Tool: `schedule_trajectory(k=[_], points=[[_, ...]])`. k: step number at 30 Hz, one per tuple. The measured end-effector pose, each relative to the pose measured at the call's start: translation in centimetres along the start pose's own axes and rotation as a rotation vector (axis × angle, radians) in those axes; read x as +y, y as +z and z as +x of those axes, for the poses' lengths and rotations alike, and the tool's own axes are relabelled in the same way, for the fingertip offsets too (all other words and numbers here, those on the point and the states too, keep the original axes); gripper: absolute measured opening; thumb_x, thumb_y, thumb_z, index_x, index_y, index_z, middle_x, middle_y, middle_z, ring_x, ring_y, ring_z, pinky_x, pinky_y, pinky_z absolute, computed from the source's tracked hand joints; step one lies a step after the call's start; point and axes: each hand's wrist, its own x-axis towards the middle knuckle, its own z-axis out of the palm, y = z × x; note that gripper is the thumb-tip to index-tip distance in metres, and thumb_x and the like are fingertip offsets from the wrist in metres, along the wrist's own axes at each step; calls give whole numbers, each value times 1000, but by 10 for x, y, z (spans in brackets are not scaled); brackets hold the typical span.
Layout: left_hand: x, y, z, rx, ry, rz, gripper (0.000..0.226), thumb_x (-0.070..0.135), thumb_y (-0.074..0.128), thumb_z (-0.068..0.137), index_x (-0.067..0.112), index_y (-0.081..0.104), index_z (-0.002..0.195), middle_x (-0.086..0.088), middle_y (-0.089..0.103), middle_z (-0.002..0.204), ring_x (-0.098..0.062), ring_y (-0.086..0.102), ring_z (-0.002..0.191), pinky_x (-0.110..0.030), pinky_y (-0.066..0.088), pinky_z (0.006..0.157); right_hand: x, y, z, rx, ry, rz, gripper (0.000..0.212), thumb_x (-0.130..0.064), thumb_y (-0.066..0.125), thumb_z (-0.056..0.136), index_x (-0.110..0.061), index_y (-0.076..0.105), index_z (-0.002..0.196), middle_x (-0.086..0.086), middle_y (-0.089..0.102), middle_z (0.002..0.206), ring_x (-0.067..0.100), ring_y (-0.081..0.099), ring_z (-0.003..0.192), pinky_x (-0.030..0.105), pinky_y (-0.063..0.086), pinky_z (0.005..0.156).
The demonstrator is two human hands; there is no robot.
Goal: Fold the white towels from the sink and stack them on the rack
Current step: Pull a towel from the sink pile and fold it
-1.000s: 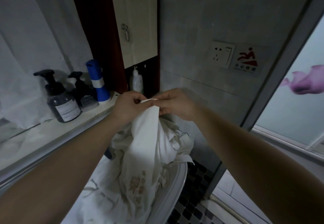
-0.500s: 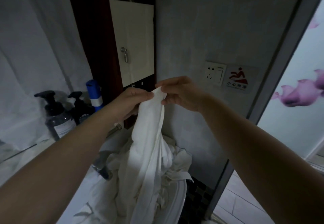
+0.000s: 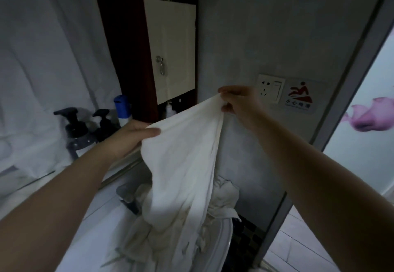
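Right hand (image 3: 238, 103) pulled towel (image 3: 181, 165) away from left hand (image 3: 130, 139); pump bottles (image 3: 76, 131) beside.

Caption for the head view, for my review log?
The left hand and right hand pinch a white towel by its top edge, holding it spread above the towel pile in the sink.

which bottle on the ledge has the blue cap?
The white bottle, just right of the two dark pump bottles; those have black pump heads instead.
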Motion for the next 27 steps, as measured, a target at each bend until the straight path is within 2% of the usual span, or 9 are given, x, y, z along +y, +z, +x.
schedule_trajectory(k=[4, 7, 9, 12, 14, 16, 18, 23, 27], points=[[-24, -22, -17, 97, -57, 9, 54, 64, 85, 57, 16, 81, 80, -9, 75, 90, -20, 69, 88, -36, 48, 92, 21, -1, 9, 132, 59, -15, 25, -9, 65, 90, -28, 76, 79, -11, 67, 60, 8, 62, 49, 27, 58, 61], [-32, -30, -28, 143, -101, 7, 26, 45, 75, 73, 21, 75, 65, -2, 67, 73, -13, 63, 75, -37, 42, 83, 32, 2, 11, 167, 76, -43, 26, -10, 64, 91, -30, 75, 79, -11, 66, 56, 6, 61, 47, 27, 60, 61], [-40, -32, -29, 160, -89, 31, 28, 25, 65, 87, 20, 70, 59, 1, 60, 66, -9, 58, 67, -34, 38, 75, 38, 8, 10, 144, 72, -68, 28, -10, 63, 91, -32, 75, 78, -9, 67, 67, 5, 62, 49, 27, 60, 62], [-47, -31, -29, 233, -65, 114, 25, 7, 55, 98, -7, 69, 82, -10, 59, 78, -18, 56, 78, -33, 38, 81, 45, 14, 9, 144, 88, -83, 27, -11, 62, 91, -32, 74, 78, -7, 67, 74, 4, 63, 51, 29, 61, 65], [-51, -33, -33, 182, -72, 235, 29, 10, 59, 98, -5, 69, 75, -10, 60, 74, -17, 57, 74, -31, 40, 78, 50, 15, 9, 182, 89, -89, 25, -12, 62, 91, -31, 74, 80, -10, 68, 64, 4, 64, 49, 32, 62, 65], [-57, -32, -39, 72, -117, 403, 35, 17, 65, 96, 8, 70, 62, -11, 62, 66, -17, 58, 68, -33, 41, 73, 54, 12, 10, 237, 78, -126, 23, -15, 61, 92, -31, 73, 82, -10, 68, 56, 8, 66, 49, 32, 62, 61], [-66, -33, -44, 67, -158, 476, 32, 26, 68, 94, 11, 75, 67, -14, 70, 76, -23, 64, 74, -35, 45, 76, 56, 10, 11, 281, 78, -149, 21, -16, 60, 93, -29, 74, 86, -9, 69, 58, 10, 68, 50, 30, 61, 58], [-71, -25, -42, 241, -108, 297, 32, 41, 64, 93, 19, 77, 74, -3, 75, 83, -14, 69, 79, -34, 49, 82, 66, 8, 11, 268, 175, -114, 20, -14, 62, 93, -26, 76, 88, -6, 68, 92, 13, 72, 59, 25, 60, 58], [-69, -24, -34, 263, -67, 230, 32, 38, 70, 90, 14, 73, 68, -10, 72, 77, -15, 65, 74, -34, 47, 79, 70, -3, 11, 376, 160, -260, 23, -16, 56, 94, -23, 77, 102, -4, 71, 78, 11, 72, 58, 22, 54, 53]])
